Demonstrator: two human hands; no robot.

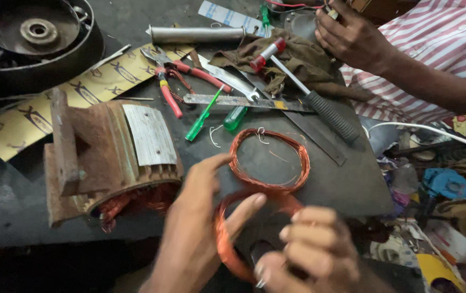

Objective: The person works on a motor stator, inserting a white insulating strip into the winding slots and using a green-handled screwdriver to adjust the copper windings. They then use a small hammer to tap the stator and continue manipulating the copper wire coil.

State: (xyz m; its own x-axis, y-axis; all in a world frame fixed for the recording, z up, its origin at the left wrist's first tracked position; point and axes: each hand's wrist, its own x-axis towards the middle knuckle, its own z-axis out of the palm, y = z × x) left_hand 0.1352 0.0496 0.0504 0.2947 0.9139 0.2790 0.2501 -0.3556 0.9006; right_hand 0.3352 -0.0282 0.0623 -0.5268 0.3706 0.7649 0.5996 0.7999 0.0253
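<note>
Risk item: my left hand point(189, 233) and right hand point(311, 249), each grip pinching the copper wire coil point(268, 184), may kink or unravel turns, I judge, against the rusty stator point(108, 157).

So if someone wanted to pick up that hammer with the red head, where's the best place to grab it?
Probably by the black ribbed grip of the hammer, coming from above at the lower right. That end lies bare on the dark table, while the red head rests on the brown rag among other tools.
</note>
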